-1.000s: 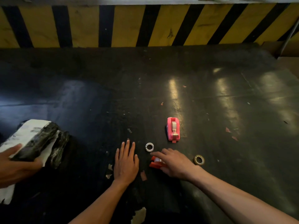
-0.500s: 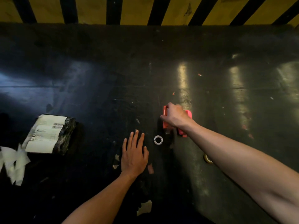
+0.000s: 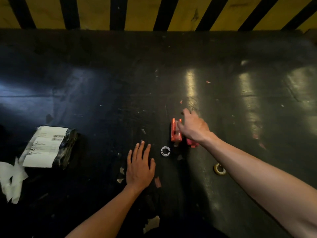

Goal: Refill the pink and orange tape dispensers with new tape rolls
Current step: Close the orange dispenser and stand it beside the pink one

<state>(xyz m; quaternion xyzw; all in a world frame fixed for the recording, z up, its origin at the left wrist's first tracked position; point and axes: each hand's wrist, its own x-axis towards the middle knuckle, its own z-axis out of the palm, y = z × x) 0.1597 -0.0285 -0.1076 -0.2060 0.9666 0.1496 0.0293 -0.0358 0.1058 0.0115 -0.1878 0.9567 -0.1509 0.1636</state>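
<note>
The orange tape dispenser [image 3: 175, 130] stands on the dark table [image 3: 103, 83], right beside the pink tape dispenser [image 3: 191, 143], which is mostly hidden under my right wrist. My right hand [image 3: 193, 127] hovers over both with fingers spread, the thumb at the orange dispenser's top edge. A white empty tape core [image 3: 165, 151] lies just in front of the orange dispenser. A small yellowish tape roll [image 3: 219, 169] lies flat to the right, half under my forearm. My left hand [image 3: 140, 167] rests palm down, fingers apart, left of the white core.
A black wrapped parcel with a white shipping label [image 3: 49, 146] lies at the left, with torn white paper [image 3: 10, 177] beside it. Tape scraps [image 3: 157, 182] dot the table near my left hand. A yellow-and-black striped wall [image 3: 154, 12] bounds the far edge.
My right hand carried the orange dispenser from near the front edge to beside the pink one and has opened over it. Another person's hand on the parcel has left the view.
</note>
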